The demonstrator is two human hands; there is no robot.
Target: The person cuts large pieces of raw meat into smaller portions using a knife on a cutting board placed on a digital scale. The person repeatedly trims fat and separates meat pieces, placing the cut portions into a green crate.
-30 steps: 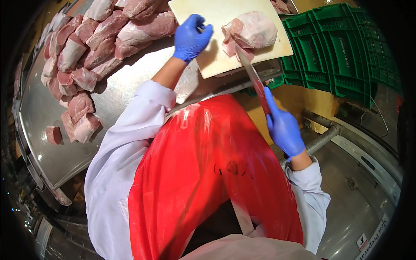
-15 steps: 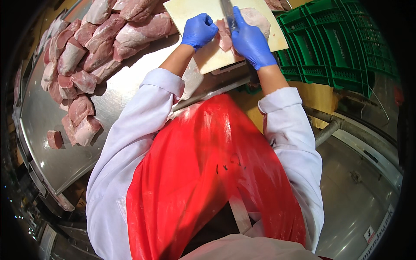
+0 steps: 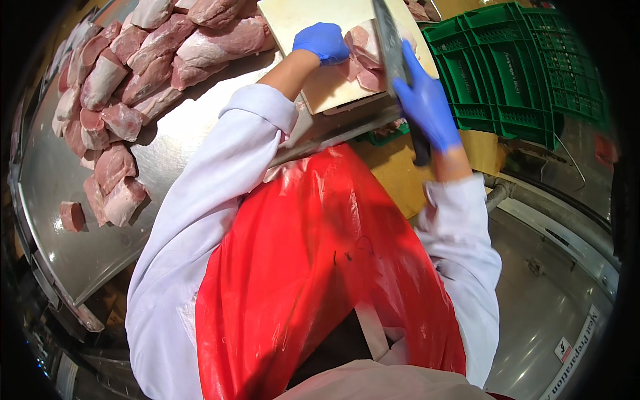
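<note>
The right grip (image 3: 427, 107) is closed round the handle of a knife (image 3: 392, 47), its index finger stretched toward the blade, which probably helps to guide the edge. The blade points away from the body; whether it touches the meat, I cannot tell.

The left grip (image 3: 323, 44) is curled narrow on the cutting board (image 3: 327, 95), at the left edge of the piece of meat (image 3: 366, 43), seemingly to steady it while its fingertips are tucked back from the blade. I cannot see whether they pinch anything.

The meat lies between the two grips, partly behind the blade. It looks moist, whitish on top, with pink flaps spreading on the side nearer the body. Left of the left grip, more meat pieces (image 3: 157, 50) are heaped on the metal worktop (image 3: 200, 120), likely to be within reach.
</note>
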